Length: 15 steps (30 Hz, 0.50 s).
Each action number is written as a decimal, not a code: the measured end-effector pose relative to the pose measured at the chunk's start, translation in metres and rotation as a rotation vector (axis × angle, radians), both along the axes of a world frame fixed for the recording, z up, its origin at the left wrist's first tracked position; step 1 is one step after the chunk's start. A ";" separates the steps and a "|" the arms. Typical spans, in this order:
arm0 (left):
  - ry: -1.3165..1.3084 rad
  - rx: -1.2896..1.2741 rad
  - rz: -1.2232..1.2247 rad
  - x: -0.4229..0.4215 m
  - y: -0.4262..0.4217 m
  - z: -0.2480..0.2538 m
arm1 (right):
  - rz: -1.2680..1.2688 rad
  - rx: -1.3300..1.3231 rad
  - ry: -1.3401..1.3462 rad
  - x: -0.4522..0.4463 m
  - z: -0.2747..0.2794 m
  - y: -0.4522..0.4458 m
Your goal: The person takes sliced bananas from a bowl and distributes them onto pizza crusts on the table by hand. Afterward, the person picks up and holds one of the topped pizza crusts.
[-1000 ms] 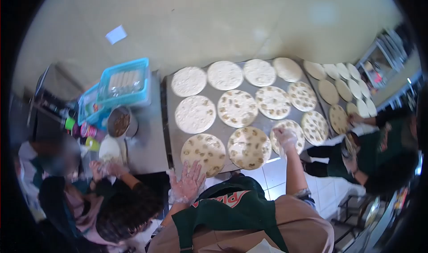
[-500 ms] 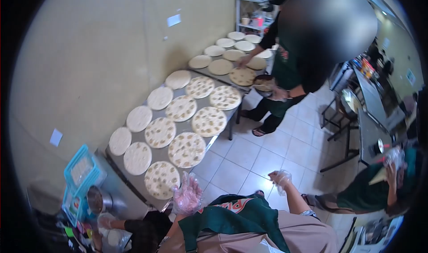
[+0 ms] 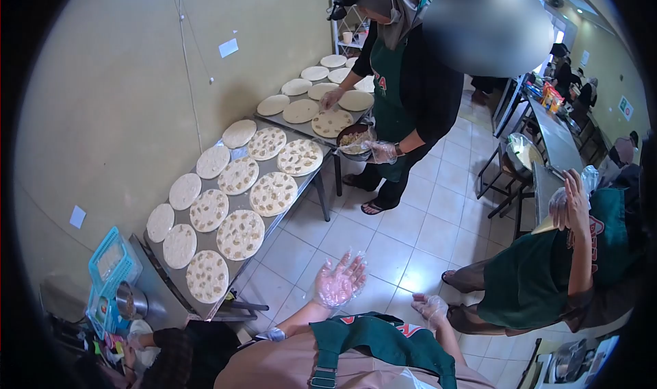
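Observation:
My left hand, in a clear plastic glove, is held palm up with fingers spread and nothing in it, right of the nearest dough rounds. My right hand, also gloved, hangs low over the tiled floor; its fingers are partly extended and no object shows in them. On the metal table lie several flat dough rounds. Some carry brown topping pieces, such as the near round; others, like the round along the wall side, look plain.
A co-worker holds a bowl of topping over a second table of rounds. At right, another person holds a piping bag. Lower left, a person works near a metal pot and blue baskets. Stools stand back right.
The view has turned right, away from the table. My right hand was over a round and is now above the floor. My left hand has moved away from the near rounds.

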<state>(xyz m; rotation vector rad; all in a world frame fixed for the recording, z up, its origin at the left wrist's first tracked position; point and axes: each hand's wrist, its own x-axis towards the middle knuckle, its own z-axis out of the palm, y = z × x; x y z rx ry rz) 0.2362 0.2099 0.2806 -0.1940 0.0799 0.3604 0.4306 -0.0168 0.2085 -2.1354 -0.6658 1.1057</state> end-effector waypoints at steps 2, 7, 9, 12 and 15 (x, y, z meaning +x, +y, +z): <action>0.064 -0.012 0.003 0.005 -0.004 -0.007 | 0.078 0.058 -0.052 0.014 0.021 0.017; 0.190 0.055 0.001 0.008 0.022 -0.036 | 0.229 0.122 -0.258 0.056 0.063 0.121; 0.203 0.066 0.028 0.010 0.046 -0.047 | 0.259 0.240 -0.277 0.069 0.066 0.174; 0.225 0.081 0.057 0.021 0.093 -0.062 | 0.381 0.534 -0.441 0.091 0.077 0.265; 0.282 0.090 0.057 0.041 0.148 -0.066 | 0.392 0.394 -0.625 0.102 0.118 0.346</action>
